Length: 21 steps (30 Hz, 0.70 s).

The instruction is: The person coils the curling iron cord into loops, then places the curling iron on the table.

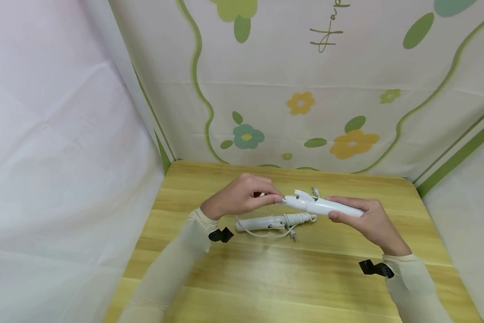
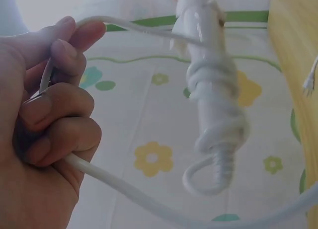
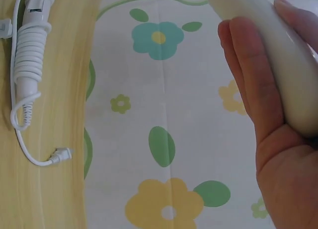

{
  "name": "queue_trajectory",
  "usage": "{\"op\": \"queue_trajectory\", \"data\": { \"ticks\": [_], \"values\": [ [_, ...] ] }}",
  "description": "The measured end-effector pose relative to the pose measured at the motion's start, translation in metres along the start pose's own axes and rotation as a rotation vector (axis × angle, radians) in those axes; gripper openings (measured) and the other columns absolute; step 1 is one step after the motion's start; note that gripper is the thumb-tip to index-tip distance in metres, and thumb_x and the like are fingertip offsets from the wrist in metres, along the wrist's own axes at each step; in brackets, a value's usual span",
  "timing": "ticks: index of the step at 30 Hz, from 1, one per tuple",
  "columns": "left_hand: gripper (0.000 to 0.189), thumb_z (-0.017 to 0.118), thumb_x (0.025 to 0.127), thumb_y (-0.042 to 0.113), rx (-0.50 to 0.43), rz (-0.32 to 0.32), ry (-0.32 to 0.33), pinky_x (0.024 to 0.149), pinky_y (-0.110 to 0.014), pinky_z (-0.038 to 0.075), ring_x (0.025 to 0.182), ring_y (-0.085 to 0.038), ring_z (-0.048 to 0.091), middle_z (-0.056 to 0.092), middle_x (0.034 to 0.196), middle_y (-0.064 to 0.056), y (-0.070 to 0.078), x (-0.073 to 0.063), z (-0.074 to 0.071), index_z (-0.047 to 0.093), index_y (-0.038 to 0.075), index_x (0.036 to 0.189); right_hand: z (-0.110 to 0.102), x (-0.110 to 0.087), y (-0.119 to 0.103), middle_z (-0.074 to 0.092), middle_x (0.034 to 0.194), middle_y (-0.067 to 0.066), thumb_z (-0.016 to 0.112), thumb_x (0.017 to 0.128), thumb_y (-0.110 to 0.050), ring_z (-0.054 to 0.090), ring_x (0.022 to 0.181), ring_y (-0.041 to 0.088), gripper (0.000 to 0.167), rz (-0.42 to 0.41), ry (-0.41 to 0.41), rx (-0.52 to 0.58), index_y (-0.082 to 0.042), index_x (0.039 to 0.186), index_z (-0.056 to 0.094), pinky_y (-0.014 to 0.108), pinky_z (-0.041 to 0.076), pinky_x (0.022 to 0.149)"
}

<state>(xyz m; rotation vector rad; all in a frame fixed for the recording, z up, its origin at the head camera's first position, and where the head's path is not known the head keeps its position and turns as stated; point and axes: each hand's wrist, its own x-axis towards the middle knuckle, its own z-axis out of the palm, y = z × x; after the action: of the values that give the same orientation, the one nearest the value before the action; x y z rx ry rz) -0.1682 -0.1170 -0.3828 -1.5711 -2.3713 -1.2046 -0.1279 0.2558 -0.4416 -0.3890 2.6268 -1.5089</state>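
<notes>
A white curling iron (image 1: 326,207) is held up over the table, its clip lever sticking up near the middle. My right hand (image 1: 372,222) grips its smooth thick end, fingers along one side and thumb on the other. At the other end, my left hand (image 1: 246,195) has its fingers curled round the white cord (image 2: 124,189). Several loose turns of cord circle the iron's narrower end in the left wrist view. Beneath the hands, a second white curling iron (image 1: 258,223) lies on the table with its cord wound in tight coils.
A two-pin plug (image 1: 315,191) lies behind the held iron, and another plug (image 1: 292,233) sits in front of the lying one. The wooden table (image 1: 266,287) is bordered by a flower-printed cloth wall (image 1: 266,67) at the back and pale cloth at both sides.
</notes>
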Motion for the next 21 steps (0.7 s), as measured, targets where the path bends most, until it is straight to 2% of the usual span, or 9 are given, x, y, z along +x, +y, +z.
{"op": "queue_trajectory", "data": {
  "ticks": [2, 5, 8, 12, 14, 16, 21],
  "values": [
    [0.014, 0.072, 0.106, 0.011, -0.016, -0.013, 0.027, 0.06, -0.021, 0.038, 0.061, -0.008, 0.044, 0.07, 0.082, 0.0, -0.001, 0.002, -0.006, 0.085, 0.01, 0.109, -0.001, -0.001, -0.001, 0.081, 0.123, -0.012, 0.087, 0.096, -0.021, 0.076, 0.094, 0.011, 0.041, -0.01, -0.017, -0.011, -0.017, 0.136, 0.079, 0.028, 0.06, 0.075],
    [0.014, 0.072, 0.106, 0.01, -0.007, -0.032, 0.058, 0.061, -0.023, 0.04, 0.062, -0.008, 0.045, 0.073, 0.085, 0.0, -0.003, 0.004, -0.011, 0.085, 0.011, 0.109, -0.001, -0.002, -0.002, 0.081, 0.121, -0.012, 0.086, 0.097, -0.018, 0.076, 0.092, 0.011, 0.042, -0.053, -0.044, -0.015, -0.013, 0.137, 0.077, 0.028, 0.061, 0.075],
    [0.013, 0.073, 0.105, 0.01, 0.009, -0.031, 0.088, 0.062, -0.022, 0.041, 0.064, -0.004, 0.046, 0.077, 0.09, 0.001, -0.004, 0.007, -0.007, 0.085, 0.011, 0.109, 0.0, -0.003, -0.004, 0.082, 0.117, -0.011, 0.085, 0.097, -0.014, 0.078, 0.09, 0.011, 0.041, -0.072, -0.046, 0.003, -0.009, 0.137, 0.077, 0.027, 0.061, 0.074],
    [0.013, 0.073, 0.106, 0.013, 0.048, 0.024, 0.058, 0.063, -0.019, 0.044, 0.067, -0.001, 0.051, 0.08, 0.096, 0.002, 0.001, 0.014, 0.002, 0.085, 0.011, 0.11, 0.003, -0.004, -0.006, 0.084, 0.113, -0.008, 0.084, 0.098, -0.013, 0.08, 0.09, 0.013, 0.04, -0.069, -0.039, 0.046, -0.007, 0.137, 0.077, 0.027, 0.062, 0.075],
    [0.014, 0.072, 0.107, 0.015, 0.08, 0.026, 0.053, 0.064, -0.018, 0.047, 0.069, -0.001, 0.053, 0.081, 0.098, 0.001, 0.001, 0.016, 0.002, 0.084, 0.011, 0.111, 0.004, -0.004, -0.005, 0.083, 0.114, -0.008, 0.084, 0.098, -0.011, 0.08, 0.09, 0.013, 0.039, -0.077, -0.044, 0.055, -0.007, 0.136, 0.077, 0.028, 0.063, 0.075],
    [0.014, 0.072, 0.107, 0.016, 0.111, -0.017, 0.068, 0.065, -0.019, 0.047, 0.068, -0.001, 0.052, 0.08, 0.095, 0.002, -0.003, 0.016, -0.002, 0.084, 0.011, 0.11, 0.003, -0.004, -0.004, 0.082, 0.117, -0.012, 0.085, 0.096, -0.011, 0.079, 0.089, 0.012, 0.039, -0.096, -0.055, 0.037, -0.007, 0.135, 0.078, 0.028, 0.063, 0.075],
    [0.012, 0.075, 0.105, 0.019, 0.134, -0.194, 0.096, 0.065, -0.024, 0.044, 0.066, -0.005, 0.048, 0.078, 0.092, 0.005, -0.021, 0.009, -0.021, 0.086, 0.014, 0.107, -0.004, -0.008, -0.001, 0.077, 0.124, -0.021, 0.087, 0.094, -0.009, 0.076, 0.09, 0.01, 0.039, -0.126, -0.078, -0.02, -0.011, 0.133, 0.08, 0.029, 0.063, 0.073]
  ]
}}
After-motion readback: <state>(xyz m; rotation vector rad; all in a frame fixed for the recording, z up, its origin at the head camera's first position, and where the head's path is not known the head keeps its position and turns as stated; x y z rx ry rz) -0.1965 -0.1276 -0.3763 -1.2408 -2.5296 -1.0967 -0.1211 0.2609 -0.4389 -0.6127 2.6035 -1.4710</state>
